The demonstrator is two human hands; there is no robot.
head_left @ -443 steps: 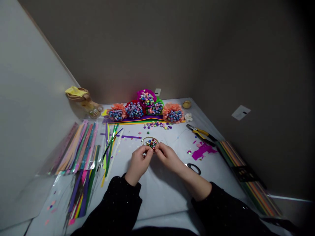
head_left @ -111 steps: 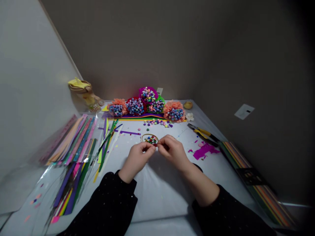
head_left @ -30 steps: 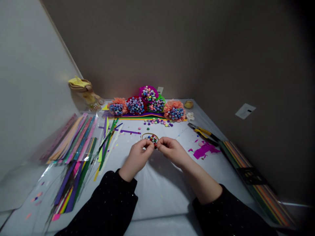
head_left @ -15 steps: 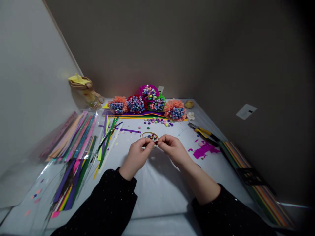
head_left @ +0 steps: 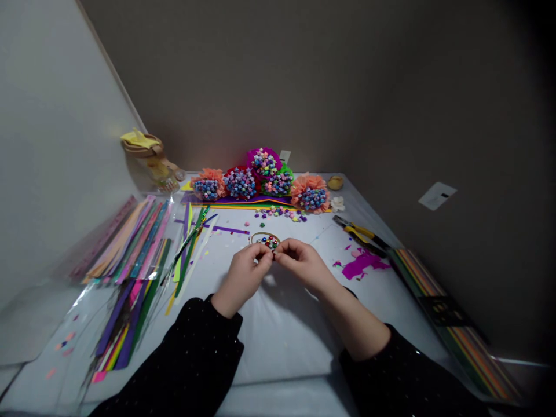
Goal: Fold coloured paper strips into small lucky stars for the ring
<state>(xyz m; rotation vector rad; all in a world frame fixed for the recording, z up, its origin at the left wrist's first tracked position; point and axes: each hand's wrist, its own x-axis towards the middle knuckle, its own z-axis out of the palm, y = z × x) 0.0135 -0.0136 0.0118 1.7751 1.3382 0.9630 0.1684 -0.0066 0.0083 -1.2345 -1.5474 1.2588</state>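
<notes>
My left hand (head_left: 244, 277) and my right hand (head_left: 301, 266) meet fingertip to fingertip above the white table (head_left: 282, 341). Both pinch one tiny piece between them, too small to name. Just behind the fingertips lies a small gold-rimmed dish (head_left: 264, 238) holding several shiny coloured paper stars. Dark sleeves cover both forearms.
Paper-strip packs (head_left: 130, 246) and loose strips (head_left: 191, 246) lie on the left. Paper flower bunches (head_left: 260, 182) line the back wall, with scattered stars (head_left: 280, 214) before them. Pliers (head_left: 358, 233), magenta scraps (head_left: 360, 265) and a striped paper pack (head_left: 443, 307) lie right. A jar (head_left: 150, 159) stands back left.
My hands have stayed pinched together in front of the dish, with only small finger shifts. The view has drifted slightly.
</notes>
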